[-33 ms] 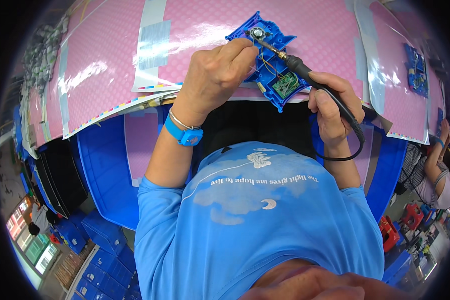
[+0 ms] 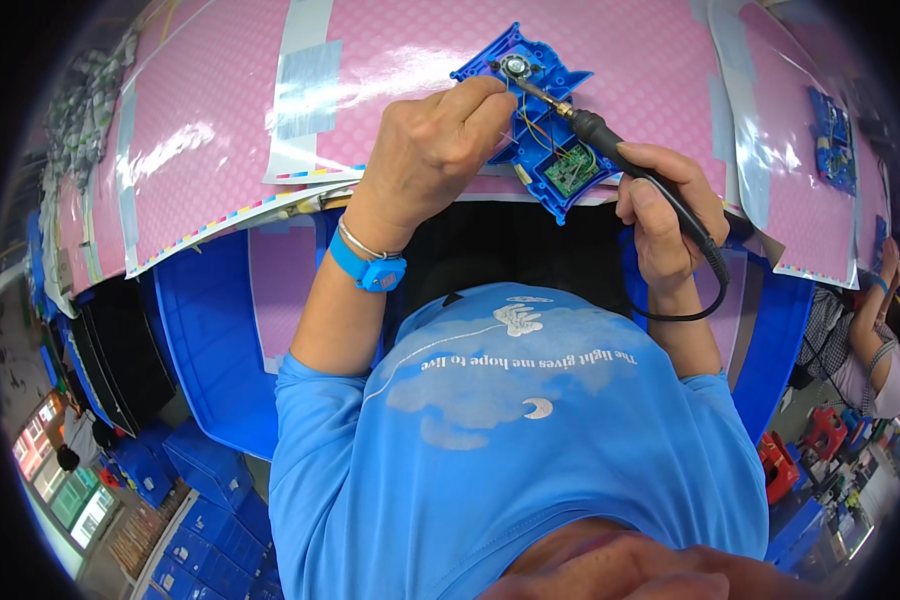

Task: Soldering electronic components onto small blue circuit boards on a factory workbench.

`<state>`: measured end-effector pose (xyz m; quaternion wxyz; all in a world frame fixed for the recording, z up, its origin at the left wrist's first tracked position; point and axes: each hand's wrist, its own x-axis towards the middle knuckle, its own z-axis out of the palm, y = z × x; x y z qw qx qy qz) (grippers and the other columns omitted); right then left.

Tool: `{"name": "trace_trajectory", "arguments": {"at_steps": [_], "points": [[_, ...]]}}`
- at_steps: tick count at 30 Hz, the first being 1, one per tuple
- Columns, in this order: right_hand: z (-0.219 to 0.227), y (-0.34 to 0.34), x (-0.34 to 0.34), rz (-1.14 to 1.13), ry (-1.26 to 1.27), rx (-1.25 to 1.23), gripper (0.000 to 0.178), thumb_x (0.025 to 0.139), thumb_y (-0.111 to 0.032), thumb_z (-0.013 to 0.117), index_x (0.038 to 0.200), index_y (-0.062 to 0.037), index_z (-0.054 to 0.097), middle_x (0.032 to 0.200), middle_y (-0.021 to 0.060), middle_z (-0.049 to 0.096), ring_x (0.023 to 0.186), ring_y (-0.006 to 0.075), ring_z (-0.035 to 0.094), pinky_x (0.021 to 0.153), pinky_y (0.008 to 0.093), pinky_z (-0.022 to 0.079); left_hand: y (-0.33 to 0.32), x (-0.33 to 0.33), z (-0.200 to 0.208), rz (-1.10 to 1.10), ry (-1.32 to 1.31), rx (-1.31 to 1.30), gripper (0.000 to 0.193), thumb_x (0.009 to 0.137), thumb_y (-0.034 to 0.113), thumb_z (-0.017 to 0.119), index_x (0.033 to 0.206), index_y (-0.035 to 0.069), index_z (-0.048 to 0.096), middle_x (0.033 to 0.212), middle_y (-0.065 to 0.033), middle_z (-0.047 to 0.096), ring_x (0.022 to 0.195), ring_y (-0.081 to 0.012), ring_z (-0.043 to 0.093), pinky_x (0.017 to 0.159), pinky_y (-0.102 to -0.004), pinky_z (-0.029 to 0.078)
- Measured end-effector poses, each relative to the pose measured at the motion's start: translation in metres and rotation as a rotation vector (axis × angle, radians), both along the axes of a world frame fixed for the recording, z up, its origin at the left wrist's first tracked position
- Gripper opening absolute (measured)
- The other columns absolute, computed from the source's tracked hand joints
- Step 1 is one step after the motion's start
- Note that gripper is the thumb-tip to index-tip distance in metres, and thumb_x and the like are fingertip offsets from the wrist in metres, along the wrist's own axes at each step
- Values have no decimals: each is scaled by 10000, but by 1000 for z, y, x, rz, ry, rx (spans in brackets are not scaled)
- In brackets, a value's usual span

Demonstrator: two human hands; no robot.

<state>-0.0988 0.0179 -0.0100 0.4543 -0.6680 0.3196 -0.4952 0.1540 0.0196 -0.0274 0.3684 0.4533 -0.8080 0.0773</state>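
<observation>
A blue plastic housing half (image 2: 533, 158) lies open on the pink-covered table. At its far end sits a small round metal part (image 2: 516, 67), like a speaker; a green circuit board (image 2: 572, 172) is at the near end. Thin coloured wires (image 2: 538, 131) run between them. My right hand (image 2: 673, 210) grips the black handle of a soldering iron (image 2: 602, 138), its tip by the round part's near edge. Beside that tip, my left hand (image 2: 438, 145) is closed in a pinch; what its fingertips hold is hidden.
Pink printed sheets (image 2: 400, 50) cover the table, joined with pale tape. Another blue housing (image 2: 832, 140) with parts lies at the right. Blue bins (image 2: 210, 340) stand below the table edge. The iron's black cord (image 2: 685, 318) loops beside my right wrist. Another person's arm (image 2: 875, 330) shows far right.
</observation>
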Motion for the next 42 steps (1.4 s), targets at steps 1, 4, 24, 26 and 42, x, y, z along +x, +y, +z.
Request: {"name": "trace_trajectory", "arguments": {"at_steps": [1, 4, 24, 26, 42], "points": [[0, -1, 0, -1, 4, -2, 249, 923, -76, 625, 1122, 47, 711, 761, 53, 690, 631, 79, 623, 582, 208, 481, -1, 0, 0, -1, -2, -6, 197, 773, 64, 757, 919, 56, 625, 967, -58, 690, 685, -214, 697, 540, -317, 526], [-1, -1, 0, -1, 14, 1, 251, 925, -81, 625, 1123, 49, 709, 772, 59, 696, 633, 81, 627, 583, 210, 484, 0, -1, 1, -1, 1, 2, 213, 760, 63, 767, 919, 56, 624, 969, -59, 693, 695, -217, 701, 544, -318, 531], [0, 1, -4, -27, -40, -16, 260, 924, -76, 620, 1126, 70, 695, 831, 101, 716, 642, 98, 645, 592, 222, 516, -1, 2, 1, -8, 16, 63, 302, 716, 68, 822, 956, 51, 640, 1000, -69, 696, 756, -238, 718, 579, -323, 557], [1, 2, -4, -39, -50, 1, 260, 922, -71, 618, 1125, 73, 694, 818, 101, 712, 646, 98, 646, 593, 220, 513, -1, 3, 1, -22, 18, 48, 303, 720, 74, 823, 963, 52, 642, 1000, -66, 694, 760, -239, 718, 582, -323, 558], [4, -8, -12, -92, -148, -88, 289, 934, -71, 588, 1140, 120, 655, 722, 96, 642, 599, 97, 562, 554, 221, 427, 27, -1, 14, -147, 302, 347, 328, 757, -22, 784, 1066, 47, 699, 1111, -98, 715, 807, -283, 728, 665, -343, 581]]}}
